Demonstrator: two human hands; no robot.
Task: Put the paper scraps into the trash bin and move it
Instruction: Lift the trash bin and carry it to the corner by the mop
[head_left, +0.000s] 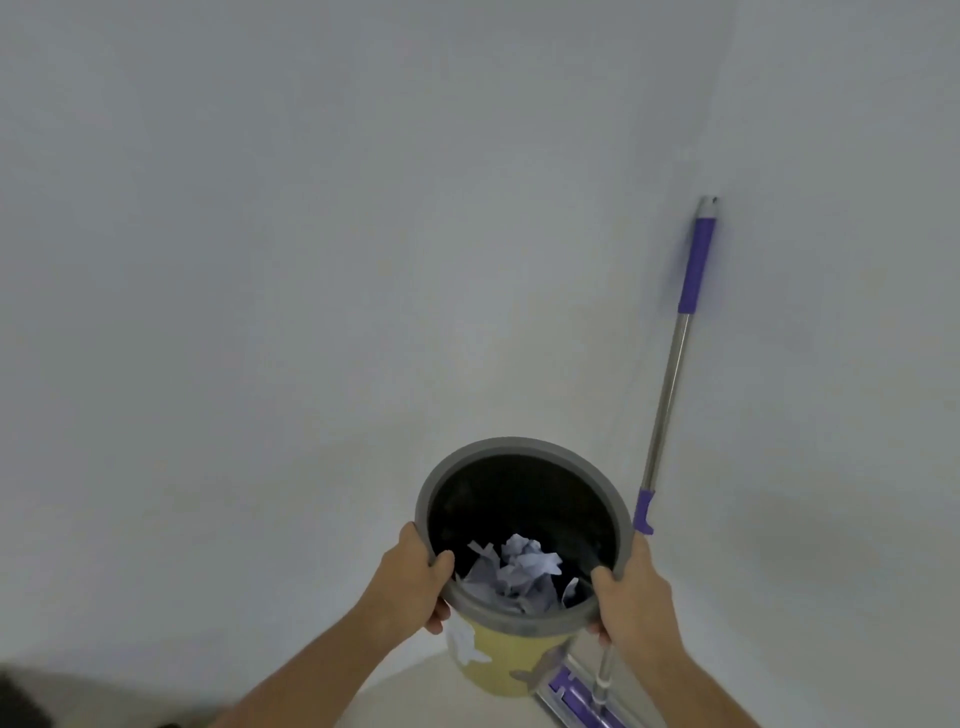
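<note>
A round trash bin (511, 448) with a grey rim, black inside and yellow patterned wall is held up in front of a white wall corner. Crumpled white paper scraps (519, 569) lie inside it. My left hand (415, 582) grips the rim on the left, thumb over the edge. On the right side my right hand (634, 597) grips the rim the same way. The bin tilts slightly toward me and its base is above the floor.
A mop with a purple and metal handle (670, 374) leans in the wall corner just right of the bin. Its flat purple head (571, 696) rests on the floor below my right hand. White walls stand close ahead and to the right.
</note>
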